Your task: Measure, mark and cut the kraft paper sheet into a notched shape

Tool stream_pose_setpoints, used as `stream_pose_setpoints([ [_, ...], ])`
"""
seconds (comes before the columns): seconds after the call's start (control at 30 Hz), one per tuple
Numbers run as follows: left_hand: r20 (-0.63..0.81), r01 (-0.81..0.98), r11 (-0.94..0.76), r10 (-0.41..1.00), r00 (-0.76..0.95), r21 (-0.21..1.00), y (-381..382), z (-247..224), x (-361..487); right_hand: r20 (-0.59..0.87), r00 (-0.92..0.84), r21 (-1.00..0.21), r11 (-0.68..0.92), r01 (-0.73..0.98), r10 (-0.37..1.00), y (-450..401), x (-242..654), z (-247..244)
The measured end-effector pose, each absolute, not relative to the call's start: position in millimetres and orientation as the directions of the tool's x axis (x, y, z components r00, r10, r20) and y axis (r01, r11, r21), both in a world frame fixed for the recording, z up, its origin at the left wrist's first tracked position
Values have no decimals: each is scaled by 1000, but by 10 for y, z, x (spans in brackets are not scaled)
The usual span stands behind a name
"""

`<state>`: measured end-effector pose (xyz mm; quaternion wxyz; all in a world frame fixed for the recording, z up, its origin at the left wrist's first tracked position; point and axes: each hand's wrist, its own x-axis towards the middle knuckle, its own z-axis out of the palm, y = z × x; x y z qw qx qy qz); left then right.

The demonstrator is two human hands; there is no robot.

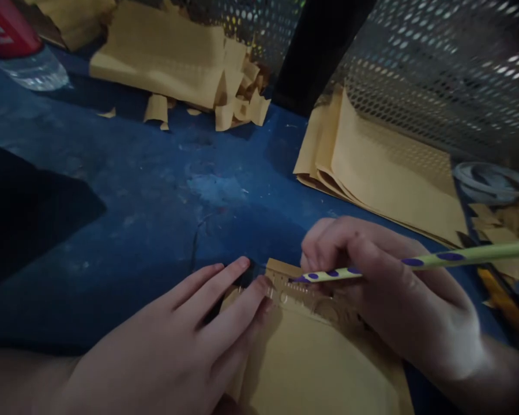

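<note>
My right hand (393, 288) grips a pale green pencil (471, 253) with purple spots. Its purple tip meets the far edge of a sheet of tan paper (324, 363), by a clear ruler (303, 298) with circle cut-outs. The ruler lies flat across the paper near that edge. With fingers stretched out, my left hand (185, 334) presses on the ruler's left end and the paper. Its thumb is hidden. Part of the ruler's right end is covered by my right hand.
Folded tan paper (384, 167) lies at the back right, more tan paper (160, 52) with torn scraps (242, 109) at the back left. A bottle (34, 66), a black post (320, 52), perforated metal (436, 63), a white coil (493, 181) and an orange-and-black tool (506, 305) surround the blue tabletop (147, 190).
</note>
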<state>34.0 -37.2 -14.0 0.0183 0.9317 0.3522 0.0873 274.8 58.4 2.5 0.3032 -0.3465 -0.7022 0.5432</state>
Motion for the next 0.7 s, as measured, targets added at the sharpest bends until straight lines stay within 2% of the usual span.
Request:
stream_pose_setpoints([
  [0.17,141,638,-760,650,746,127,-353,-166,335,114,-629,-886,365,285,769,612,2780,52],
  [0.27,121,644,-754,657,744,132,-342,-166,343,128,-690,-857,430,285,712,620,2787,63],
  [0.7,140,633,-764,646,751,127,-381,-189,329,180,-669,-813,492,311,721,650,2772,57],
])
